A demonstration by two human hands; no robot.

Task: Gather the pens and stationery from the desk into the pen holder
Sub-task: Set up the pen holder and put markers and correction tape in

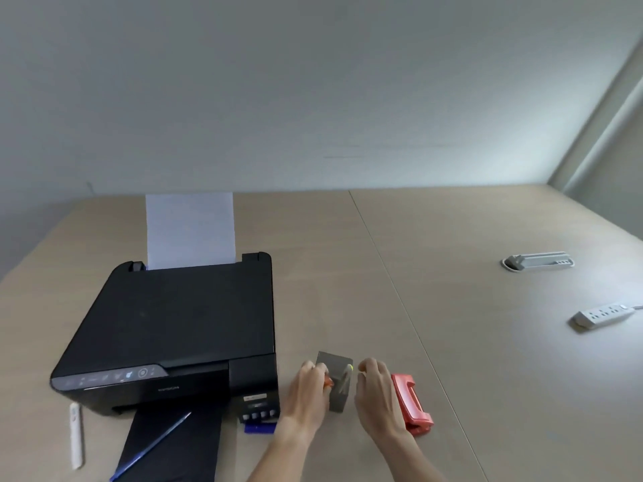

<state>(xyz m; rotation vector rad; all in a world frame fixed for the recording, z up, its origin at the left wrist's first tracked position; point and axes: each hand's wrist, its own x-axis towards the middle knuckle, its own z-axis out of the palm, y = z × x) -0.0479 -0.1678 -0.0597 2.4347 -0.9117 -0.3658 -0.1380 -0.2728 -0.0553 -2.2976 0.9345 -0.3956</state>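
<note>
A grey box-shaped pen holder stands on the desk to the right of the printer. A grey pen with a yellow tip leans inside it. My left hand is at the holder's left side, shut on a small orange item at the rim. My right hand hovers at the holder's right side, fingers bent and apart, with nothing clearly in them. A blue pen lies on the printer's black output tray. At the far left of the desk lies a white pen.
A black printer with paper upright in its feeder fills the left. A red hole punch lies just right of my right hand. A small blue item sits at the printer's front corner. A white power strip and a desk socket box are far right.
</note>
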